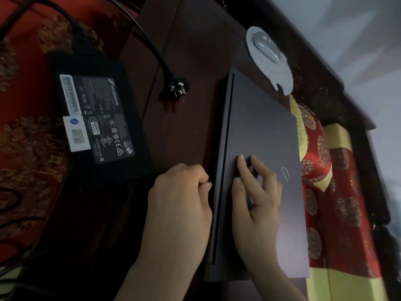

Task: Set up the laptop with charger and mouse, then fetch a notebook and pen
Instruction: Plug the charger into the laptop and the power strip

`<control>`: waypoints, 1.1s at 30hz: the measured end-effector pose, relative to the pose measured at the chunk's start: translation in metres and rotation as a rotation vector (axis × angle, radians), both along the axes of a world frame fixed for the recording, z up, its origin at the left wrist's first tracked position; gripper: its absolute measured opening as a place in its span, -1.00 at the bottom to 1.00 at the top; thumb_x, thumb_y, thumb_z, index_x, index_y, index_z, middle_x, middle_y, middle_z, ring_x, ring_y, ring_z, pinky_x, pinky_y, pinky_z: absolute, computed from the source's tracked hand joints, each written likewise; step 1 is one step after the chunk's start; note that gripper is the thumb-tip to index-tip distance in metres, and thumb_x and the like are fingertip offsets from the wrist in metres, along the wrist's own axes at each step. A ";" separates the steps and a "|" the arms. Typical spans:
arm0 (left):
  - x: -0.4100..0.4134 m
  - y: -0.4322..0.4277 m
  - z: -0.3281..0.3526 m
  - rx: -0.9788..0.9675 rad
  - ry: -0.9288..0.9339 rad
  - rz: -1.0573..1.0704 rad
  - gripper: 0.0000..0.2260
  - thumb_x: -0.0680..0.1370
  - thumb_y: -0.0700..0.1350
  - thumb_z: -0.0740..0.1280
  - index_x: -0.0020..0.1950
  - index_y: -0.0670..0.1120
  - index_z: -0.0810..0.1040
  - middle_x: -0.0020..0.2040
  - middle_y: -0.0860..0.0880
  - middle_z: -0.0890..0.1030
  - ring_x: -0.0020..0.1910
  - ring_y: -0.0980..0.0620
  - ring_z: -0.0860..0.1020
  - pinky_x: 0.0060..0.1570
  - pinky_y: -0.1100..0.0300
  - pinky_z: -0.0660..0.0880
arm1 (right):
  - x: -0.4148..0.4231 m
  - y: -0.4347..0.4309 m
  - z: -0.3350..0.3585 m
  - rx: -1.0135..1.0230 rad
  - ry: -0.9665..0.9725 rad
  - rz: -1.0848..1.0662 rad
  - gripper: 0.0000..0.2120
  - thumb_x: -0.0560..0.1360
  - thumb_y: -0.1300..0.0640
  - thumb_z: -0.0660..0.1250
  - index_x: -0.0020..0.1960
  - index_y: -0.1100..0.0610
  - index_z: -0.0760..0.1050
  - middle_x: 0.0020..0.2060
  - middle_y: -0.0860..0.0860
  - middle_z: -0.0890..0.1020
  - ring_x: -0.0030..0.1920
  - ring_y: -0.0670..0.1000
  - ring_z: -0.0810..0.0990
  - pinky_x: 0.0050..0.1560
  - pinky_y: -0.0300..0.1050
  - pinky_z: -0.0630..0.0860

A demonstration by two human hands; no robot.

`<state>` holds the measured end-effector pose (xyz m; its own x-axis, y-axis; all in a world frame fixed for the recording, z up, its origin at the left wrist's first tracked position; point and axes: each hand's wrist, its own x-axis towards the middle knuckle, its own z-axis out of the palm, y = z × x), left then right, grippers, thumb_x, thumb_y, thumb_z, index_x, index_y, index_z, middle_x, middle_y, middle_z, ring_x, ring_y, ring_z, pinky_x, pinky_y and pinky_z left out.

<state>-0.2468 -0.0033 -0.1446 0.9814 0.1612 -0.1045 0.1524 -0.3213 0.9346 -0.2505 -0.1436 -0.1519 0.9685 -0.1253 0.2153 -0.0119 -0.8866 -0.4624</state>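
Note:
A closed dark laptop (262,127) lies on a dark wooden table (184,51). My right hand (256,198) rests flat on its lid with fingers spread. My left hand (180,196) is curled at the laptop's left edge, fingertips pinching something small and dark there; what it is cannot be made out. A black charger brick (97,118) with white labels lies to the left, and its thick cable ends in a three-pin plug (179,88) on the table. A silver mouse (267,46) sits on a grey round pad (273,70) beyond the laptop.
Red and gold patterned fabric (28,148) covers the surface left of the table, with black cables (13,209) running over it. A red and yellow cushion (338,192) lies to the right of the laptop beside a dark carved wooden frame (338,101).

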 end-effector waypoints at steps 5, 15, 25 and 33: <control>0.000 -0.006 -0.001 0.056 0.016 0.000 -0.96 0.47 -0.18 0.38 -0.17 -0.07 0.60 -0.22 0.06 0.56 -0.27 0.08 0.56 -0.22 0.05 0.56 | 0.001 0.001 -0.002 -0.068 -0.013 0.016 -0.60 0.55 -0.02 0.10 0.37 -0.09 0.44 0.29 -0.05 0.45 0.27 -0.02 0.38 0.18 0.13 0.46; 0.038 0.034 0.054 0.364 0.210 -0.428 -0.84 0.56 -0.09 0.24 0.02 -0.05 0.60 -0.06 -0.02 0.63 -0.13 0.06 0.60 -0.06 0.12 0.58 | 0.000 0.005 0.010 -0.064 0.023 0.003 -0.57 0.51 0.00 0.11 0.34 -0.05 0.49 0.31 0.00 0.50 0.29 0.08 0.42 0.14 0.18 0.49; 0.096 0.165 0.134 0.587 0.092 -0.178 -0.82 0.49 -0.16 0.28 -0.01 -0.01 0.66 -0.04 -0.04 0.69 -0.01 -0.06 0.61 0.02 0.03 0.55 | 0.037 0.014 0.060 0.151 0.177 -0.076 -0.82 0.47 0.11 0.34 0.03 0.10 0.64 -0.07 0.06 0.59 -0.02 0.18 0.56 -0.08 0.05 0.52; 0.185 0.256 0.058 0.695 0.148 -0.221 -0.72 0.43 -0.21 0.30 0.13 -0.19 0.57 0.09 -0.21 0.62 0.12 -0.20 0.55 0.12 0.06 0.46 | 0.132 0.107 0.061 0.186 0.341 -0.043 -0.63 0.48 -0.06 0.38 0.22 0.09 0.53 0.01 0.01 0.55 0.02 0.05 0.57 -0.08 -0.10 0.51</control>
<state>-0.0615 0.2523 -0.0869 0.9821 0.0391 -0.1842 0.1244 -0.8690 0.4790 -0.1184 -0.0370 -0.0904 0.9735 -0.1738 -0.1486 -0.2282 -0.7832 -0.5784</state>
